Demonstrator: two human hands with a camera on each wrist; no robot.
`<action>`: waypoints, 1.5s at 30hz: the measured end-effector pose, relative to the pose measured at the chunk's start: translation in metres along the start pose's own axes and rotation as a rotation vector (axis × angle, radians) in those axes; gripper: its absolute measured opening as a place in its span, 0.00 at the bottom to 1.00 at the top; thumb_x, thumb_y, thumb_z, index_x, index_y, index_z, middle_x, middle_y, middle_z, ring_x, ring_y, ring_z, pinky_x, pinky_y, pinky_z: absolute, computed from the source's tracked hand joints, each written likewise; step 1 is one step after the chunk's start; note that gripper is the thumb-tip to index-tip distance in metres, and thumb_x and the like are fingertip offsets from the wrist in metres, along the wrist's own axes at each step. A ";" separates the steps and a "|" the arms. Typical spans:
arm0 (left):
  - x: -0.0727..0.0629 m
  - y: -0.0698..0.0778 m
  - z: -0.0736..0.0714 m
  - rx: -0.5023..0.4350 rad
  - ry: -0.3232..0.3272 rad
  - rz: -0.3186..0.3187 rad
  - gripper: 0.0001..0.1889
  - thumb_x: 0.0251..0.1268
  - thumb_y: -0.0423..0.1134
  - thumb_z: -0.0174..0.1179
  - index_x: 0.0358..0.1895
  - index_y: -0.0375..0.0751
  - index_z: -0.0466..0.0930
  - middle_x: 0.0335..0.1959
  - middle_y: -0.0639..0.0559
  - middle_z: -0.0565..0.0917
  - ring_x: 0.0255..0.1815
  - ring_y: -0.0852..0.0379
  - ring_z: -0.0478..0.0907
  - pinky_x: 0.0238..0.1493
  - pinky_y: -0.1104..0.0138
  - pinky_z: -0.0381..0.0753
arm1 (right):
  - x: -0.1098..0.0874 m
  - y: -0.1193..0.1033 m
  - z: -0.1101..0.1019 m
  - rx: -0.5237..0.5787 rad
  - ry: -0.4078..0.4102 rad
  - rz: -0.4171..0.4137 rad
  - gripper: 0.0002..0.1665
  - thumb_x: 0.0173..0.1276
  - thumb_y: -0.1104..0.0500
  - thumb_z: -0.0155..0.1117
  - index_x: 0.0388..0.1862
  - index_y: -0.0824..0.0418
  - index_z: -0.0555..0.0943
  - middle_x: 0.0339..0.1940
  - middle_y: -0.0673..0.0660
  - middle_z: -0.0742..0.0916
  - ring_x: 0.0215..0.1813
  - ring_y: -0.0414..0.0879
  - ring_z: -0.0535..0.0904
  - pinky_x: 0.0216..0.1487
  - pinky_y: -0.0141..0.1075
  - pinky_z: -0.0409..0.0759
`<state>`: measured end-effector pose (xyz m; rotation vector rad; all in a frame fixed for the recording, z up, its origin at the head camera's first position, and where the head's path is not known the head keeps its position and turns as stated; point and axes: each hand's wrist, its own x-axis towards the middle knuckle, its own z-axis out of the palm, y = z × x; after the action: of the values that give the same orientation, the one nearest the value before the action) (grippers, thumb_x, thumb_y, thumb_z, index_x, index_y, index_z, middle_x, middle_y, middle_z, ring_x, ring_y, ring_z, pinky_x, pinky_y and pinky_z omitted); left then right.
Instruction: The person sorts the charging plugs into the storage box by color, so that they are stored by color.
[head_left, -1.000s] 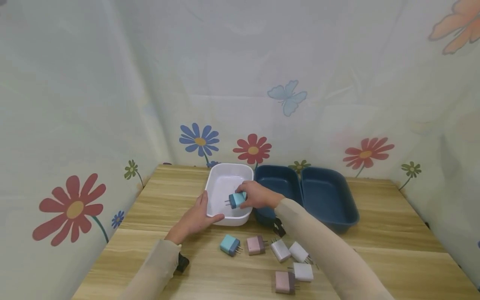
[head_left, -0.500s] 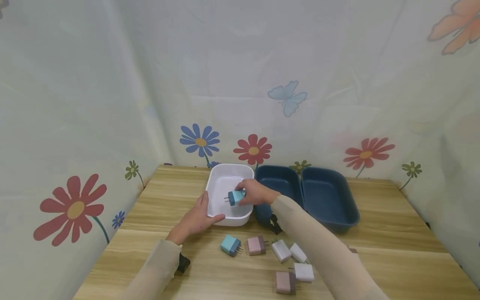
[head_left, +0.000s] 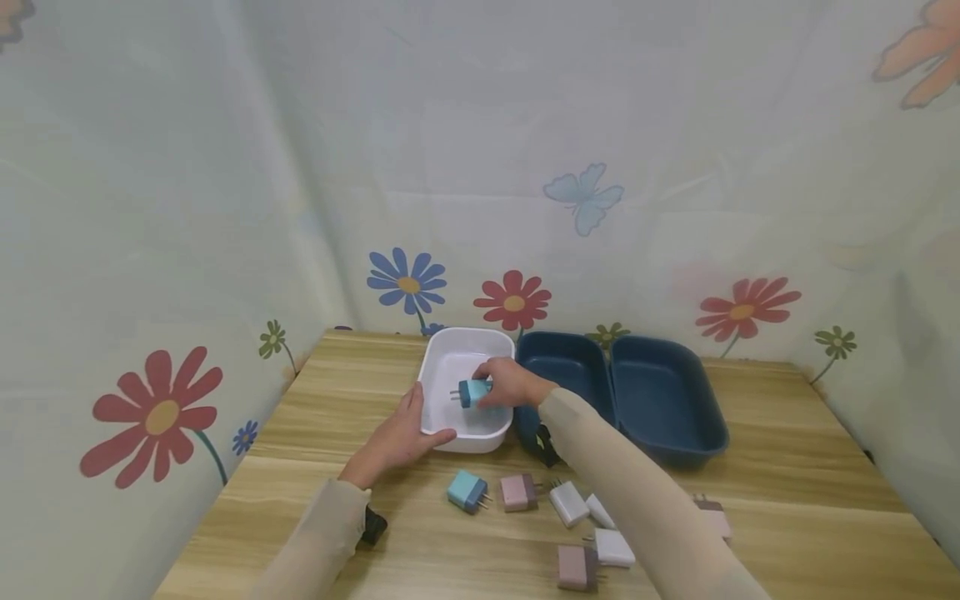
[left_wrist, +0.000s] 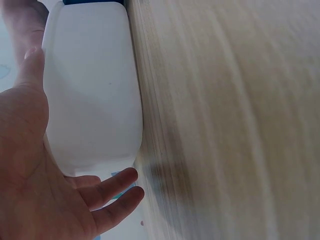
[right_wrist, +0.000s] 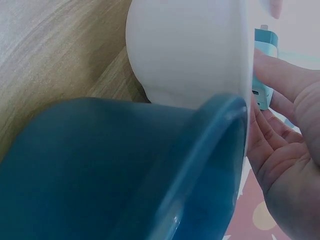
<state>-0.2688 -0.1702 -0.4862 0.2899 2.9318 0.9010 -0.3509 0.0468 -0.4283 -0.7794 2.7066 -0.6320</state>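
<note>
Fingers of the left hand lie loosely spread along the white bin, thumb on its near rim. Just over that bin there's a blue adapter, prongs pointing left, pinched pretty firmly between thumb and fingers of the right hand. Nearer, another blue one, then pink ones and white ones, with two navy bins further back.

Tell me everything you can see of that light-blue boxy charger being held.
The light-blue, boxy, plastic-looking charger has a darker blue end bearing two metal prongs; the right wrist view shows dark slots at its opposite end. It looks roughly level, prongs toward the person's left, pinched in the bare right hand over the white rectangular bin. No other contact shows.
</note>
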 end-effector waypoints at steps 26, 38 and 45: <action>-0.001 -0.006 0.000 -0.010 0.003 -0.004 0.59 0.55 0.65 0.60 0.75 0.35 0.32 0.75 0.36 0.45 0.68 0.37 0.59 0.61 0.45 0.65 | -0.048 -0.010 -0.026 0.006 -0.045 -0.159 0.26 0.59 0.58 0.71 0.57 0.58 0.79 0.47 0.52 0.82 0.38 0.39 0.79 0.39 0.27 0.79; 0.002 -0.004 -0.001 -0.011 -0.022 0.000 0.58 0.57 0.65 0.58 0.74 0.33 0.32 0.75 0.34 0.43 0.68 0.36 0.58 0.61 0.44 0.64 | -0.082 -0.012 -0.016 -0.074 -0.104 -0.292 0.19 0.61 0.55 0.70 0.52 0.56 0.81 0.42 0.50 0.84 0.39 0.39 0.78 0.41 0.26 0.77; 0.002 -0.002 -0.004 -0.031 -0.035 -0.002 0.57 0.57 0.65 0.58 0.75 0.36 0.32 0.75 0.35 0.44 0.67 0.37 0.60 0.61 0.45 0.65 | -0.096 -0.018 0.001 -0.115 -0.164 -0.399 0.20 0.62 0.55 0.69 0.52 0.59 0.82 0.39 0.49 0.85 0.38 0.38 0.78 0.41 0.25 0.76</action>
<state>-0.2710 -0.1732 -0.4842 0.2983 2.8831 0.9313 -0.2635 0.0861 -0.4090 -1.3568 2.4711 -0.4675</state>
